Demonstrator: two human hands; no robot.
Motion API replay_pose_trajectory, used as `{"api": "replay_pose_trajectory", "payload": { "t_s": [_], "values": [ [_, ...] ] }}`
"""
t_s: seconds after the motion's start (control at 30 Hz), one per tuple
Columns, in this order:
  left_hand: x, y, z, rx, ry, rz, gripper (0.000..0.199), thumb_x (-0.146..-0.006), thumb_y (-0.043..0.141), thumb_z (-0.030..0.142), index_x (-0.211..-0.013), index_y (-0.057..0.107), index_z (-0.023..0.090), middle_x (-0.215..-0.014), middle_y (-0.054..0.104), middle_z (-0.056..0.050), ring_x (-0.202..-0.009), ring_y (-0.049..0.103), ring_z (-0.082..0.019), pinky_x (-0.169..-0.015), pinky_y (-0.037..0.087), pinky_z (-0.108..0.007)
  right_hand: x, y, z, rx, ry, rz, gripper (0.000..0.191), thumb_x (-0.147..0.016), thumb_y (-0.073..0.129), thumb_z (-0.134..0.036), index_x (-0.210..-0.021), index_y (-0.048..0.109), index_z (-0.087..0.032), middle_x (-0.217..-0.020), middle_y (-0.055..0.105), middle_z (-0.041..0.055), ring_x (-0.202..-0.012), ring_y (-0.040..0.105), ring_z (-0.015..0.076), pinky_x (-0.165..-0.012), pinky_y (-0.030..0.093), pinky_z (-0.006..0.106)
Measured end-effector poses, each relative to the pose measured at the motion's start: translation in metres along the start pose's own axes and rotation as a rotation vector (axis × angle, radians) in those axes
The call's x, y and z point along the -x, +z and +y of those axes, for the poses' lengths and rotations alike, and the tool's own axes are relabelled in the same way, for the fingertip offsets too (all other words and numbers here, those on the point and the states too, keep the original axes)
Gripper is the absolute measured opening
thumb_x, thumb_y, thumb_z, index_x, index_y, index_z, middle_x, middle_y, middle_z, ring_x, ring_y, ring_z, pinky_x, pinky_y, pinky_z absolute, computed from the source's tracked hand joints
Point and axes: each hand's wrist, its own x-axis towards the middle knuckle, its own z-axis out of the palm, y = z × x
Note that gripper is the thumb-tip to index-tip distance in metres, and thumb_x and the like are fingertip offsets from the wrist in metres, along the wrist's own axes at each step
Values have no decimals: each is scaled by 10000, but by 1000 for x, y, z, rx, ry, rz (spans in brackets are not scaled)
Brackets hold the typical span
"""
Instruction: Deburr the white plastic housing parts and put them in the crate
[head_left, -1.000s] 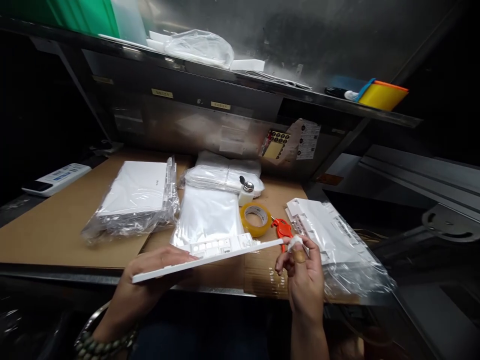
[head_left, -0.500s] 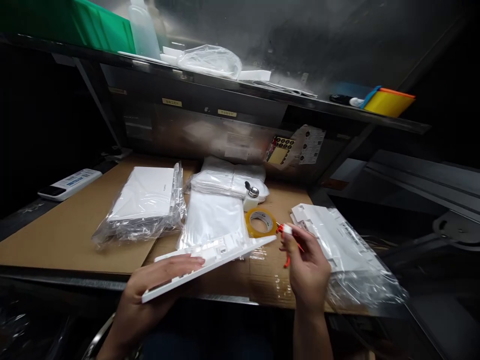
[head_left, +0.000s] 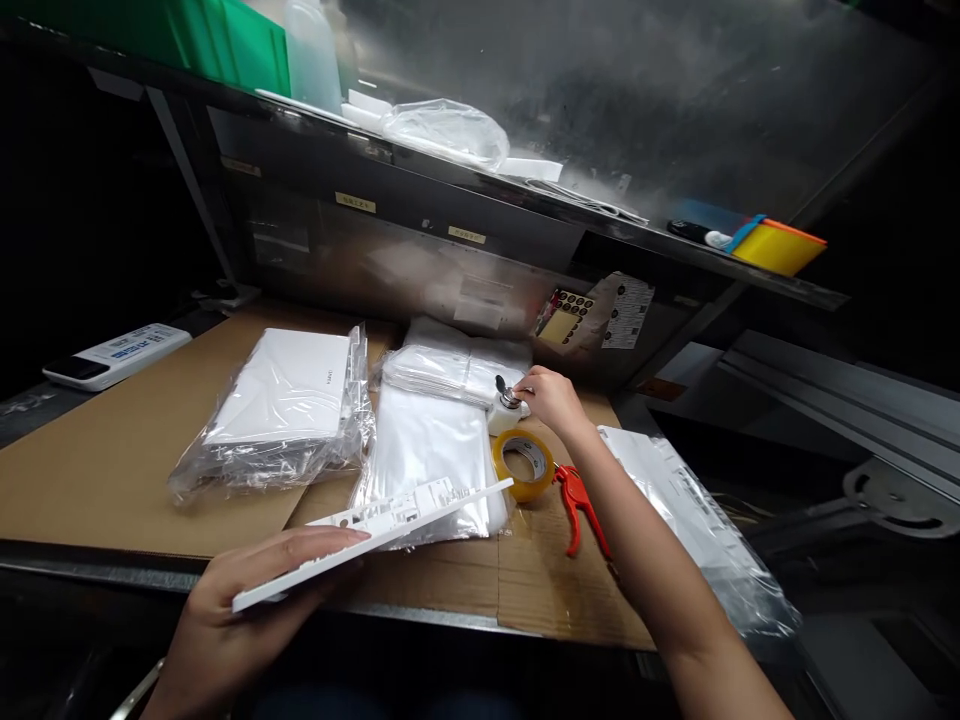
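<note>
The panel (head_left: 401, 522) looks smooth plastic, the bags (head_left: 431, 440) glossy, cardboard (head_left: 97, 470) matt

On the metal shelf (head_left: 817, 291), a green plastic bin (head_left: 195, 45) stands at the left beside a translucent bottle (head_left: 312, 60). A crumpled clear plastic bag (head_left: 450, 132) lies farther along, and a yellow box (head_left: 780, 248) with an orange rim and a blue band sits near the right end. Below, small yellow labels (head_left: 355, 203) and a gold-and-black sticker sheet (head_left: 566, 320) are fixed to the back panel. A roll of amber tape (head_left: 534, 488) lies on the cardboard (head_left: 97, 480), just beside a red trigger-handled tool (head_left: 576, 495). A white device (head_left: 124, 357) with blue print rests at far left.
</note>
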Motion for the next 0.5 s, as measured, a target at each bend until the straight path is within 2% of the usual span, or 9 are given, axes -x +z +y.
{"api": "replay_pose_trajectory", "payload": {
  "t_s": [0.17, 0.27, 0.5],
  "values": [
    [-4, 0, -4, 22, -18, 31, 160, -809, 791, 281, -956, 813, 340, -991, 810, 33, -886, 765, -212, -873, 610, -268, -1, 0, 1, 48, -48, -41, 205, -899, 638, -131, -938, 822, -211, -1028, 743, 70, -935, 691, 207, -778, 449, 263],
    [-7, 2, -4, 36, -15, 48, 155, -801, 802, 276, -947, 816, 328, -977, 811, 27, -871, 764, -210, -844, 614, -261, -2, 0, 0, 60, -64, -43, 210, -896, 629, -122, -927, 820, -205, -1017, 744, 74, -925, 691, 207, -776, 451, 266],
    [-11, 3, -2, 66, 16, 46, 177, -792, 812, 186, -941, 819, 281, -962, 810, 12, -876, 757, -208, -839, 600, -255, 1, -5, -3, -35, -74, 29, 210, -874, 615, -113, -880, 813, -184, -998, 748, 96, -900, 692, 223, -782, 475, 299]
  ]
}}
